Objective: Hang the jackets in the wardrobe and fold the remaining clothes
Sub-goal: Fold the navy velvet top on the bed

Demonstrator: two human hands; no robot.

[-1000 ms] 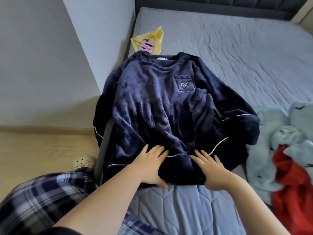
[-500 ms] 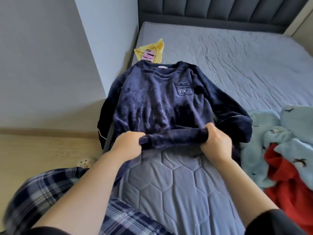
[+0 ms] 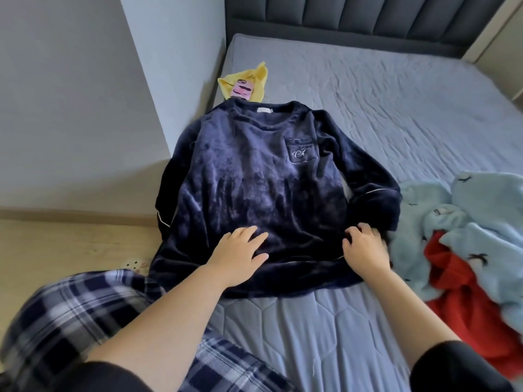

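I note the following, from the left of the head view.

1. A light slipper [image 3: 135,263] with holes lies on the wooden floor [image 3: 56,244], just beside the bed's edge. It is partly hidden by a knee in plaid trousers [image 3: 70,321].
2. The navy fleece top [image 3: 254,188] lies face up on the near left part of the bed [image 3: 382,103]. Its collar points toward the padded headboard [image 3: 339,18] and its hem toward me. Its left sleeve hangs over the bed's edge toward the floor. The chest pocket with an embroidered mark faces up.
3. The left hand [image 3: 237,256] rests flat on the top's lower front, fingers straight and spread, grasping nothing.
4. Beyond the collar lies a yellow cloth [image 3: 254,77] with a pink phone [image 3: 242,91] on it. The phone's near end touches the collar, or is hidden by it; I cannot tell which.
5. The right hand [image 3: 365,250] is at the top's lower right edge, just beside the white-piped cuff. Its fingers are curled into the fleece and grip it there.
6. To the right, a pale blue fleece garment [image 3: 475,210] lies crumpled, touching the navy sleeve. A red garment [image 3: 467,301] lies partly under it, nearer the bed's front.
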